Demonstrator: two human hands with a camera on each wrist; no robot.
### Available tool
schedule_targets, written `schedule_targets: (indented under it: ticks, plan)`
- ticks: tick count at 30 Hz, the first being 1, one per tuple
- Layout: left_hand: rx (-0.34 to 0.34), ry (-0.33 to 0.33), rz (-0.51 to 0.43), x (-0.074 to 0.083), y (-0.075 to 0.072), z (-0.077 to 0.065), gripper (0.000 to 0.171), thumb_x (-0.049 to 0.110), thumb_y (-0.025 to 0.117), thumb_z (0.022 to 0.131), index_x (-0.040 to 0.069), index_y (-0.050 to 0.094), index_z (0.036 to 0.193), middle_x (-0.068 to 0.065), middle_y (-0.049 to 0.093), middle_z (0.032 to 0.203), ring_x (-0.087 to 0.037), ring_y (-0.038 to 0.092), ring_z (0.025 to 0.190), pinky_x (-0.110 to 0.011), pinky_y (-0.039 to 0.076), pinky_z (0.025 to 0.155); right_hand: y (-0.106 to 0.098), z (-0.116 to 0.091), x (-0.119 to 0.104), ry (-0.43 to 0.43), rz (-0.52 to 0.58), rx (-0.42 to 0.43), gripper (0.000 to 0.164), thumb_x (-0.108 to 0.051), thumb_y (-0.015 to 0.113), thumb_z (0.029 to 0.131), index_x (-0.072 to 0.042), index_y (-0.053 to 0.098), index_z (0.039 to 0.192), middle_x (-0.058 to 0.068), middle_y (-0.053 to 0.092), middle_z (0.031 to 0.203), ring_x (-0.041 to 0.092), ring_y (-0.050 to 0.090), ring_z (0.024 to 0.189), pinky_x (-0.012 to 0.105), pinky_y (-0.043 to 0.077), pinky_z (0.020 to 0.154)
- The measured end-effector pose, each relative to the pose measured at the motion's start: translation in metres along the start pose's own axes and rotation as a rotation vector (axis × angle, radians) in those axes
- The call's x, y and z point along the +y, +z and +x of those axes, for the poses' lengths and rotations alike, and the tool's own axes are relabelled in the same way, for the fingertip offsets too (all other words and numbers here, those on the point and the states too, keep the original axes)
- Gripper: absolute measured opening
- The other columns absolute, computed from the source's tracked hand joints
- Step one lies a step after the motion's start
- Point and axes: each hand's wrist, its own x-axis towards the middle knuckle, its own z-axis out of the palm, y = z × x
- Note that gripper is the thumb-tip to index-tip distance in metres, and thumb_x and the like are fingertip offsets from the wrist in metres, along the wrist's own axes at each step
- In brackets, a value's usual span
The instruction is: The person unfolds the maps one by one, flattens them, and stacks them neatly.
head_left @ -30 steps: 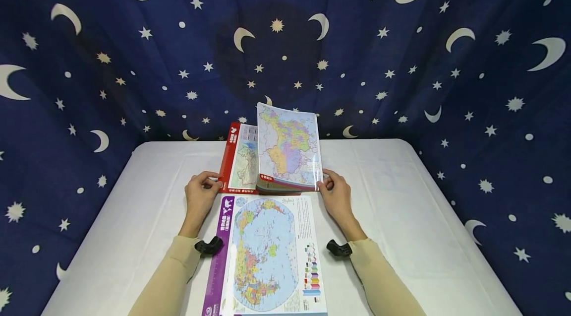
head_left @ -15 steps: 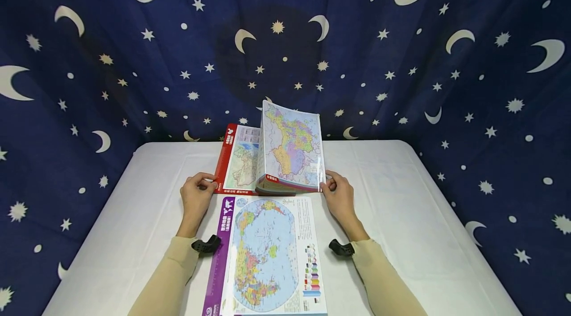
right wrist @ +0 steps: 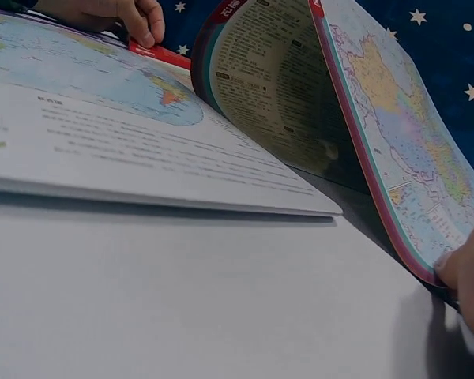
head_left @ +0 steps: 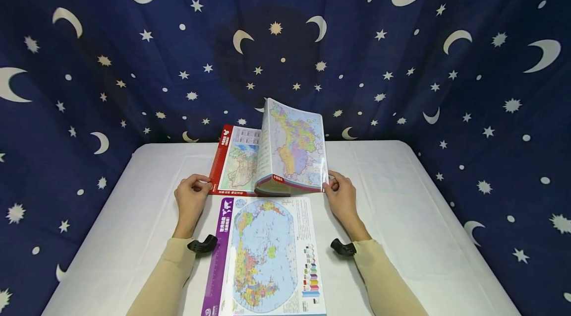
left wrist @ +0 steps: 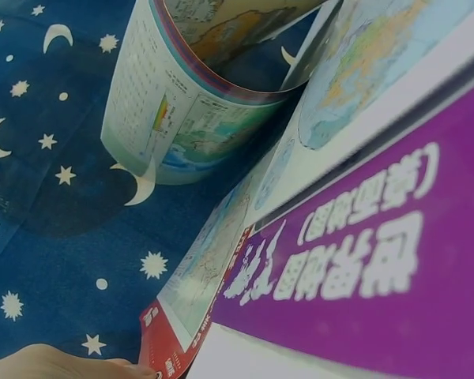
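Note:
A folding map with a red border (head_left: pixel 217 169) is partly unfolded at the back of the table, its upper panels bowed up off the lower sheet. My left hand (head_left: pixel 191 202) pinches the red corner at front left; in the left wrist view its fingers (left wrist: pixel 71 365) show at that corner. At the opposite side, my right hand (head_left: pixel 342 199) holds the front corner of the raised panels (head_left: pixel 296 145), thumb (right wrist: pixel 450 267) on the printed face. Lying flat in front is a world map (head_left: pixel 265 256) with a purple strip (head_left: pixel 216 266), between both forearms.
The white table (head_left: pixel 401 226) is edged at the back by a dark blue curtain (head_left: pixel 178 48) with moons and stars. Black wrist devices (head_left: pixel 202 244) sit at both sleeve cuffs. The purple-edged map's near corner (right wrist: pixel 332 212) lies close to the raised panels.
My hands have drawn apart: the left has moved left with the red edge, the right slightly right with the raised panels. More of the lower sheet shows between them.

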Motion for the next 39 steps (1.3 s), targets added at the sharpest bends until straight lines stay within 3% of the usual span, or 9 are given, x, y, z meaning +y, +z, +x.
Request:
schedule_targets:
  ticks: [28, 34, 39]
  plan:
    - [0.104, -0.019, 0.035, -0.010, -0.018, 0.006, 0.012, -0.007, 0.076, 0.082, 0.003, 0.078, 0.087, -0.016, 0.070, 0.067, -0.010, 0.050, 0.072, -0.028, 0.033, 0.075, -0.018, 0.003, 0.018, 0.018, -0.037, 0.023, 0.040, -0.002, 0.077, 0.092, 0.005, 0.068, 0.130, 0.015, 0.066, 0.087, 0.029, 0.055, 0.085, 0.038, 0.040, 0.079]
    - [0.148, -0.049, 0.052, -0.013, -0.026, 0.009, 0.011, -0.006, 0.076, 0.083, 0.003, 0.078, 0.088, -0.019, 0.071, 0.070, -0.006, 0.050, 0.074, -0.027, 0.032, 0.074, -0.023, 0.005, 0.023, 0.012, -0.043, 0.040, 0.039, -0.001, 0.077, 0.092, 0.006, 0.069, 0.129, 0.016, 0.065, 0.087, 0.030, 0.055, 0.084, 0.037, 0.040, 0.078]
    - [0.155, -0.084, 0.055, -0.015, -0.030, 0.010, 0.009, -0.005, 0.078, 0.085, 0.001, 0.079, 0.091, -0.022, 0.071, 0.074, -0.012, 0.053, 0.076, -0.027, 0.032, 0.076, -0.025, 0.005, 0.025, -0.007, -0.052, 0.054, 0.038, -0.001, 0.077, 0.091, 0.007, 0.069, 0.128, 0.016, 0.065, 0.085, 0.030, 0.055, 0.083, 0.038, 0.040, 0.077]
